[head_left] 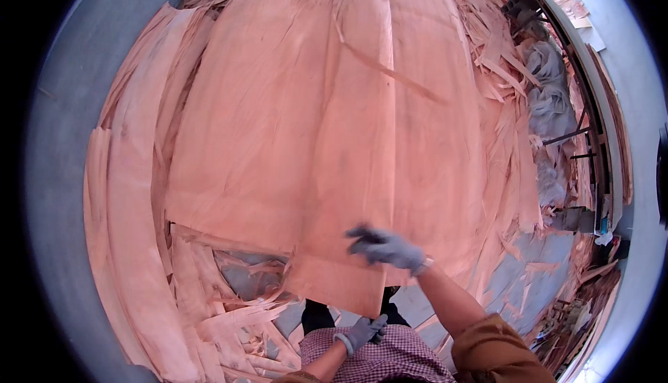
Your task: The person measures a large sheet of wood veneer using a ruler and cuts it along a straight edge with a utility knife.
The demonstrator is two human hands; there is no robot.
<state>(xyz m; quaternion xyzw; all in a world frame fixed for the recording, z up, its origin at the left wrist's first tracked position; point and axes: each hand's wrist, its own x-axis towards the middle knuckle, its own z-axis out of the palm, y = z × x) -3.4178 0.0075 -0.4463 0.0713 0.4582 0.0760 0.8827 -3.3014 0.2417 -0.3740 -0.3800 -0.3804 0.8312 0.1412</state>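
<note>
A long, thin sheet of pinkish wood veneer [355, 174] lies lengthwise in front of me on wider veneer sheets [243, 118]. Its near end reaches almost to my waist. My right hand [386, 247], in a grey glove with dark fingertips, is over this sheet near its close end, fingers stretched to the left and slightly blurred. By the sheet's near edge, close to my checked apron [410, 352], my left hand [363, 332] is closed in a matching glove. What its fingers grip is hidden.
Long veneer strips [132, 174] are piled along the left. Torn scraps [236, 320] litter the floor near me, and more broken pieces [501, 56] lie at the right. Beyond them are crumpled grey plastic [546, 91] and a dark metal frame [598, 139].
</note>
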